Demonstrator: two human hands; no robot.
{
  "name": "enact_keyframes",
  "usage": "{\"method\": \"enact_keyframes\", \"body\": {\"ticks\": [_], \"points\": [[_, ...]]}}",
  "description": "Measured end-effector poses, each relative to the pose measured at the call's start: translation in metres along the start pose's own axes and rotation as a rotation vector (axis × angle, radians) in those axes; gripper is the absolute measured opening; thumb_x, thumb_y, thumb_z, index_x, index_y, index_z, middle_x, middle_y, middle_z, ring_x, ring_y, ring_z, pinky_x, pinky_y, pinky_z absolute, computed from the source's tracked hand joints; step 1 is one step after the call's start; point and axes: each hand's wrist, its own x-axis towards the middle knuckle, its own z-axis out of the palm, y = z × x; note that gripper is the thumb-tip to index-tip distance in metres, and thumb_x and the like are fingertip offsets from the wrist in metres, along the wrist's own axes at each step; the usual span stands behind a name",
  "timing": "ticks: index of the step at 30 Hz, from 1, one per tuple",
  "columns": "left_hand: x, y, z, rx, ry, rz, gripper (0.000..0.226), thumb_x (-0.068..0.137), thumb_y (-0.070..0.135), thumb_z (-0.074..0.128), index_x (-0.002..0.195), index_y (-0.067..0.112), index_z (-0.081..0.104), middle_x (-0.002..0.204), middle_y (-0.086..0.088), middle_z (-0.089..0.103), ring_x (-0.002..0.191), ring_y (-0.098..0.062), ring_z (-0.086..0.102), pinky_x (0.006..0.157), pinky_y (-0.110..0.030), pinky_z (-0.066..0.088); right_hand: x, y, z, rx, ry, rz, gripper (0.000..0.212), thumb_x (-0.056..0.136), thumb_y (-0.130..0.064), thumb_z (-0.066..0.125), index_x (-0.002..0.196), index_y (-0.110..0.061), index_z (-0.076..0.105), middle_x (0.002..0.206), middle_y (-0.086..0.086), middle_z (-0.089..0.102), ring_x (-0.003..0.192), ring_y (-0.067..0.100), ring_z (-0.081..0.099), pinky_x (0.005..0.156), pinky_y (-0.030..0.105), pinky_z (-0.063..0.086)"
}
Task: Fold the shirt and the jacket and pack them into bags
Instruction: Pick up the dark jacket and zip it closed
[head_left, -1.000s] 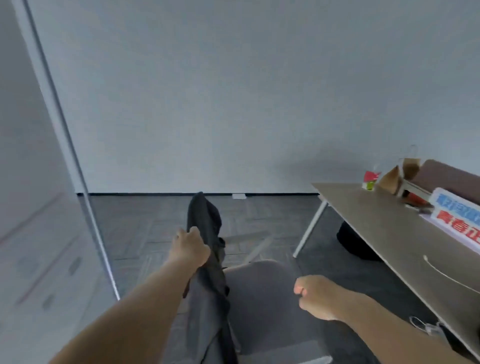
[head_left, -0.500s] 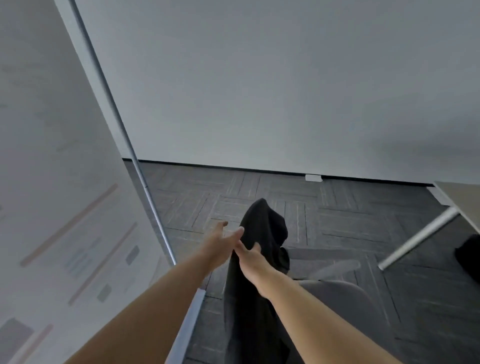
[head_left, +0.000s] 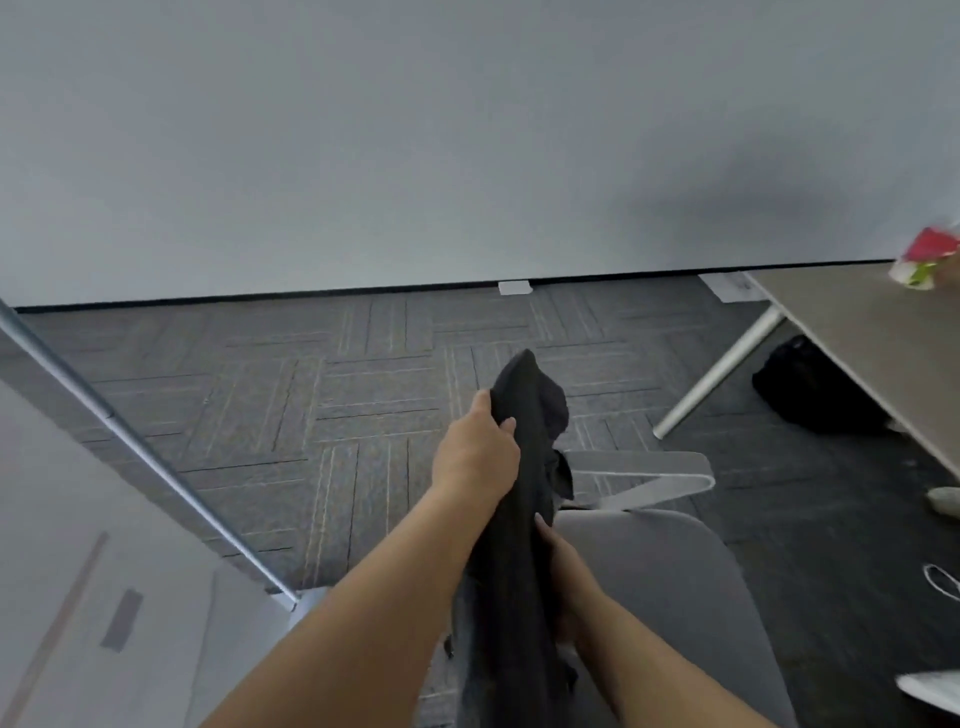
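A black garment (head_left: 524, 415) hangs bunched in front of me, over the left edge of a grey chair (head_left: 665, 587). My left hand (head_left: 475, 452) grips the garment near its top, fingers curled round the cloth. Lower down, my right hand (head_left: 558, 561) lies against the garment's right side; its fingers are partly hidden by the cloth. I cannot tell whether the garment is the shirt or the jacket. No bag for packing shows.
A beige table (head_left: 872, 338) with a white leg (head_left: 717, 374) stands at the right, a red and white packet (head_left: 927, 260) at its far end. A black bag (head_left: 810, 389) lies under it. A white panel with a metal edge (head_left: 145, 462) runs along the left.
My left hand has closed round the top of the garment. My right hand slid down the cloth toward me. The view swung right, bringing the table back in.
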Motion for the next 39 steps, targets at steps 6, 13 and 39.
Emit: {"method": "enact_keyframes", "body": {"ticks": [6, 13, 39], "points": [[0.037, 0.021, 0.007, 0.052, -0.073, 0.120, 0.047, 0.099, 0.026, 0.044, 0.144, 0.016, 0.032, 0.128, -0.012, 0.057, 0.108, -0.028, 0.059, 0.073, -0.032, 0.043, 0.006, -0.026, -0.004, 0.054, 0.272, -0.090, 0.050, 0.069, -0.033, 0.075, 0.108, -0.001, 0.068, 0.097, 0.016, 0.073, 0.090, 0.034, 0.069, 0.086, 0.046, 0.055], [0.031, 0.038, -0.009, 0.425, -0.273, 0.272, 0.053, 0.092, 0.005, 0.051, 0.139, 0.027, 0.039, 0.150, -0.012, 0.019, 0.131, -0.032, 0.034, 0.106, -0.042, 0.039, -0.150, -0.128, 0.000, 0.158, 0.295, -0.213, 0.025, 0.088, -0.021, 0.056, 0.074, -0.002, 0.065, 0.064, 0.016, 0.070, 0.065, 0.030, 0.066, 0.064, 0.039, 0.049], [-0.190, 0.334, -0.310, -0.036, 0.642, 0.947, 0.029, 0.093, 0.033, 0.055, 0.088, 0.006, 0.066, 0.081, -0.004, 0.062, 0.078, -0.022, 0.055, 0.062, -0.029, 0.038, -0.580, -0.312, 0.036, -0.966, 0.555, -1.914, 0.034, 0.090, -0.039, 0.059, 0.086, -0.007, 0.070, 0.086, 0.011, 0.066, 0.081, 0.015, 0.058, 0.075, 0.026, 0.044]]}}
